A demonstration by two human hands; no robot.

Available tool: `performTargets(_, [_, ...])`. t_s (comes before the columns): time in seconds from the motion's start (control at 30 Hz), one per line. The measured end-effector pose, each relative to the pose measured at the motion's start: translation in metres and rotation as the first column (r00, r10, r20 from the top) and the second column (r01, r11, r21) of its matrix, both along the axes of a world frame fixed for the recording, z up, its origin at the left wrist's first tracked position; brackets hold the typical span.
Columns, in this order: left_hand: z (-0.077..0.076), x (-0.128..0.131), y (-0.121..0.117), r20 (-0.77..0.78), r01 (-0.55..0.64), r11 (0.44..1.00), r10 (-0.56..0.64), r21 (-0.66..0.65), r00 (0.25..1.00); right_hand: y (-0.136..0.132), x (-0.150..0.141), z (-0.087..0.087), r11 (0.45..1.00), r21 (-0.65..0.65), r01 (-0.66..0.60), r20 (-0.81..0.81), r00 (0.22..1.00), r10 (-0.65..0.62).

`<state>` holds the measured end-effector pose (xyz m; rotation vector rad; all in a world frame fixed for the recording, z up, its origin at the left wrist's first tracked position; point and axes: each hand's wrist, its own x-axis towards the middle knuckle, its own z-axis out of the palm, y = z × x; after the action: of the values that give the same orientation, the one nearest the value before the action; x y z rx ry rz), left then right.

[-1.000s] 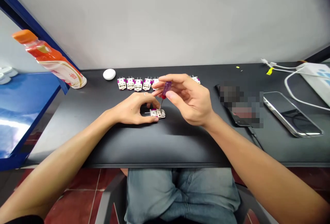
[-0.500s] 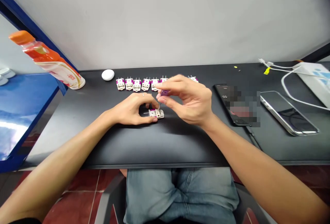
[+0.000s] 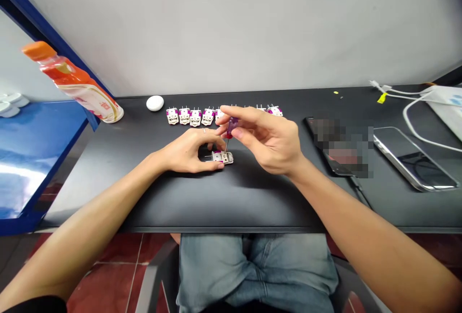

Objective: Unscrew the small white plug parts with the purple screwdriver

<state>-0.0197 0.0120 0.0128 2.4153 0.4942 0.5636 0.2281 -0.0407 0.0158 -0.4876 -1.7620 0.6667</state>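
Observation:
My left hand [image 3: 189,151] rests on the black table and pinches a small white and purple electrical plug [image 3: 225,158] between thumb and fingers. The plug lies flat, its metal prongs pointing left toward my palm. Above it, my right hand [image 3: 272,137] grips a screwdriver by its purple handle [image 3: 233,124]. The thin shaft [image 3: 226,144] slants down to the plug; whether its tip sits in a screw is too small to tell. Behind my hands stands a row of several similar plugs [image 3: 195,118], prongs up, partly hidden by my right hand.
An orange-capped bottle [image 3: 86,89] and a white oval object [image 3: 155,103] stand at the back left. To the right lie a dark phone [image 3: 341,169] with a cable, a phone in a clear case [image 3: 415,159], and a white box [image 3: 445,111] with white cables [image 3: 407,111].
The whole view has shifted slightly, so things sit further right. My right fingers have rolled a little on the screwdriver, and more of its purple handle shows. My left hand keeps its hold.

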Motion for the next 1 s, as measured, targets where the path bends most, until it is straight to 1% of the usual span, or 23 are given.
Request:
performTargets(0.07, [0.0005,-0.0001,-0.0004,-0.005,-0.007,1.000,0.007,-0.011,1.000,-0.0014,-0.0002,0.0005,0.999,-0.039,-0.025,0.002,1.000,0.026])
performTargets(0.17, [0.0013,0.0002,-0.0010,0.005,-0.004,1.000,0.004,-0.014,1.000,-0.0021,-0.0008,-0.0005,1.000,-0.010,0.021,-0.027,0.999,-0.022])
performTargets(0.23, [0.0022,0.0006,-0.0014,0.002,-0.002,1.000,0.002,-0.007,1.000,-0.0019,-0.0012,-0.0016,0.999,-0.018,0.044,-0.046,0.998,-0.045])
performTargets(0.33, [0.0033,0.0013,-0.0018,-0.018,-0.013,1.000,0.012,-0.011,1.000,-0.0014,-0.0013,-0.0021,0.998,-0.061,-0.010,-0.067,0.998,0.006])
performTargets(0.4, [0.0030,0.0017,-0.0020,-0.012,-0.017,1.000,0.017,-0.015,1.000,-0.0008,-0.0010,-0.0019,0.997,-0.065,-0.040,-0.071,0.997,0.036])
performTargets(0.5, [0.0016,0.0020,-0.0021,0.023,-0.003,1.000,0.003,-0.012,1.000,0.0000,-0.0009,-0.0029,0.998,-0.055,0.015,-0.045,0.999,-0.018])
performTargets(0.6, [0.0017,0.0018,-0.0024,0.021,0.008,1.000,-0.007,-0.025,1.000,-0.0001,-0.0017,-0.0049,0.996,-0.054,0.075,-0.052,0.996,-0.078])
performTargets(0.87, [0.0056,0.0022,-0.0040,-0.019,-0.056,0.997,0.055,-0.054,0.998,-0.0037,-0.0047,-0.0011,0.991,-0.038,0.128,-0.125,0.983,-0.131])
performTargets(1.0, [0.0051,0.0034,-0.0045,-0.014,-0.054,0.996,0.053,-0.076,0.998,-0.0023,-0.0033,-0.0040,0.993,-0.045,0.105,-0.101,0.989,-0.109])
